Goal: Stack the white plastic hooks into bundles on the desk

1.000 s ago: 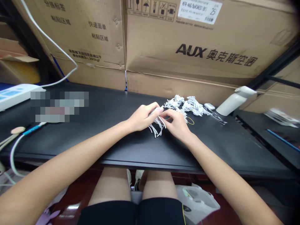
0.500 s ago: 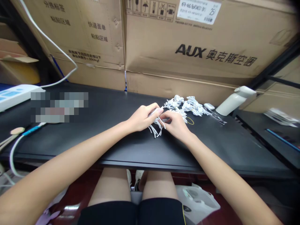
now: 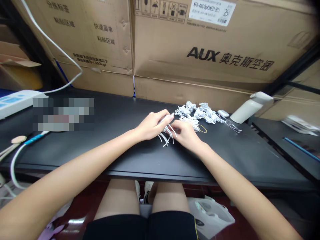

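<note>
My left hand (image 3: 153, 125) is closed around a bunch of thin white cords (image 3: 165, 140), thumb pressed on top, with loose ends hanging below the fingers. Close against it on the right, my right hand (image 3: 185, 132) has its fingers curled in at the cords; its fingertips are partly hidden, so I cannot make out exactly what they pinch. Just behind my right hand lies a pile of white cord bundles (image 3: 206, 113) on the black table (image 3: 140, 160). A yellow rubber band (image 3: 203, 129) rests at the pile's near edge.
Beyond the pile lie glasses (image 3: 231, 125) and a white bottle (image 3: 251, 108). At the left is a white power strip (image 3: 22, 101) with a cable. Large cardboard boxes (image 3: 165, 66) wall off the back. A plastic bag (image 3: 212, 216) sits below the table.
My right hand has shifted slightly at the cords, its fingers curling in more. The hanging cord ends have moved a little. My left hand stays in place.
</note>
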Motion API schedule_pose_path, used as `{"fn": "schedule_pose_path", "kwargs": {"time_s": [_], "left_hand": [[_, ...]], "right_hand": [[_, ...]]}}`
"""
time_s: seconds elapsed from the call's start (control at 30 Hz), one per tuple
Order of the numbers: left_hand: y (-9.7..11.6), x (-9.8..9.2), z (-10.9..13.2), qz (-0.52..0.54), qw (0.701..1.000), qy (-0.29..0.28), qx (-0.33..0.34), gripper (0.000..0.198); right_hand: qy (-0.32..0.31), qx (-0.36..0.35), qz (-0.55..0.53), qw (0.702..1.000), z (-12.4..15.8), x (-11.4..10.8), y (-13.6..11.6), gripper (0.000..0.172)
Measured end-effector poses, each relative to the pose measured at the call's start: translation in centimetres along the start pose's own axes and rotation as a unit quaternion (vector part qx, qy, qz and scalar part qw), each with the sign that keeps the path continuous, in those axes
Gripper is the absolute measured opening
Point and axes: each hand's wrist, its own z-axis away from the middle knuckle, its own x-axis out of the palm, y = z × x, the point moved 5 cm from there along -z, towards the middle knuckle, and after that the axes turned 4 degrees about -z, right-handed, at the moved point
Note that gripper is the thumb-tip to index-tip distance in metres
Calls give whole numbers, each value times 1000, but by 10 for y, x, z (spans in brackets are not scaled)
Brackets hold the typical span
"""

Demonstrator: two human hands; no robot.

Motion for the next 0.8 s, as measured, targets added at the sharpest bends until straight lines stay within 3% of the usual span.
{"fn": "schedule_pose_path", "kwargs": {"time_s": [0.2, 0.37, 0.8], "left_hand": [[-1, 0, 0, 3, 1000, 2, -3, 40], [0, 0, 0, 29, 1000, -3, -9, 39], [-10, 0, -3, 128, 990, 19, -62, 39]], "right_hand": [[-30, -33, 0, 999, 0, 5, -10, 16], [-26, -6, -21, 999, 0, 5, -7, 9], [-1, 30, -22, 999, 1, 1, 1, 9]]}}
